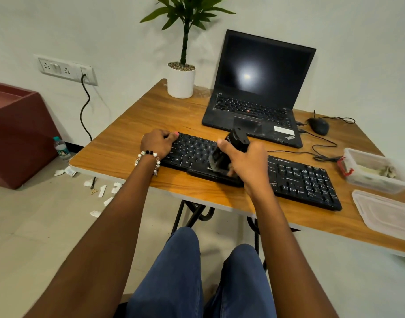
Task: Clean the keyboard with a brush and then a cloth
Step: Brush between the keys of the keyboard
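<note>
One black keyboard (295, 177) lies on the wooden table (132, 127), its long axis running from the near left edge toward the right, slightly angled away from the table's front. Its keys are dusty, with pale smudges on the right half. One black brush (229, 152) stands tilted over the middle keys, bristles down and blurred, its handle rising toward the laptop (261, 88). The right hand (247, 161) wraps its fingers around the brush. The left hand (158, 142), fingers curled, grips the keyboard's left end. One mouse (319, 126), one potted plant (182, 72), one plastic container (371, 171) and its lid (387, 214) surround them.
</note>
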`<state>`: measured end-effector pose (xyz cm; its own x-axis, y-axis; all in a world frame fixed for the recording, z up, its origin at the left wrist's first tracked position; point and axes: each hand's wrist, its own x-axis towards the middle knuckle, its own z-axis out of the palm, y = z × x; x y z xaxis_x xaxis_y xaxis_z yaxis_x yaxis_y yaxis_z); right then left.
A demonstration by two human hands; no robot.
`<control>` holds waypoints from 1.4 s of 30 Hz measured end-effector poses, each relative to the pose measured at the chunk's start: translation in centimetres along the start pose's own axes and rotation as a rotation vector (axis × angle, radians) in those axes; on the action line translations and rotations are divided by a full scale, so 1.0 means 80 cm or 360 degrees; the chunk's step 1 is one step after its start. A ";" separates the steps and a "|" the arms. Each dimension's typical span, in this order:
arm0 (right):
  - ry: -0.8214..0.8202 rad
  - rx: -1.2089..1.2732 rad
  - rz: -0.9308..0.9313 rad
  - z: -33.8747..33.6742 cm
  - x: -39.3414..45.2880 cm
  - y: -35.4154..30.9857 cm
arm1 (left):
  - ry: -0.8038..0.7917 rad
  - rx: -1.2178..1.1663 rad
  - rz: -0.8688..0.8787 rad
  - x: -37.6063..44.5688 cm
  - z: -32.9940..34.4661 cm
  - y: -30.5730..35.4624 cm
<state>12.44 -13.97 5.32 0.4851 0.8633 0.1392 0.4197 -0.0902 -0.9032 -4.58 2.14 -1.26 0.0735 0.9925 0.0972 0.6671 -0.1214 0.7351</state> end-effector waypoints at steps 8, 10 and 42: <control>-0.0070 0.0124 0.0224 0.016 0.014 0.005 | -0.0006 -0.0036 -0.0040 -0.002 -0.002 0.002; 0.0071 -0.0199 0.0130 0.007 0.024 0.005 | -0.0008 -0.0037 -0.0054 -0.001 -0.002 0.003; 0.0014 -0.0231 0.0093 0.014 0.129 0.007 | -0.0256 0.0238 -0.0352 0.029 0.016 0.028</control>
<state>16.79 -4.54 5.82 0.5183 0.8502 0.0924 0.4966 -0.2112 -0.8419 -1.93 4.17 -0.24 0.0227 0.9851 -0.1704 0.7808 0.0890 0.6184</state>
